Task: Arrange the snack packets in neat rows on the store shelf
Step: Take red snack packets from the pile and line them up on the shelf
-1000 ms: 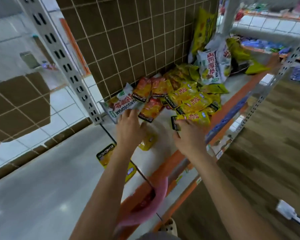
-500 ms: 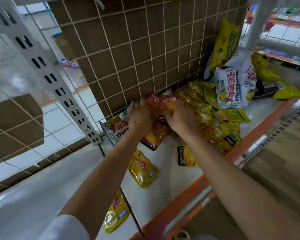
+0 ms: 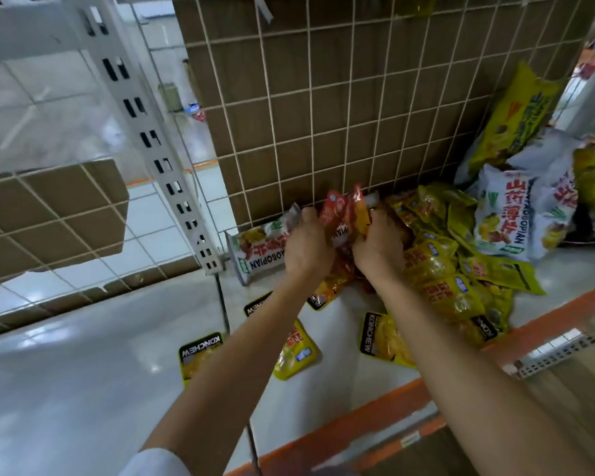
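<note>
The 2 hands meet at the back of the shelf (image 3: 340,389). The left hand (image 3: 306,250) and the right hand (image 3: 380,250) have their fingers curled round a bundle of red packets (image 3: 344,209), squeezed between them. The bundle's long axis stands upright, its tops close to the wire grid (image 3: 323,115), and it is equally near both hands. The yellow heap (image 3: 440,269) lies just right of the right hand. Loose yellow packets (image 3: 382,338) lie flat nearer the front edge.

Head camera looks down, close over shelf (image 3: 323,341).
</note>
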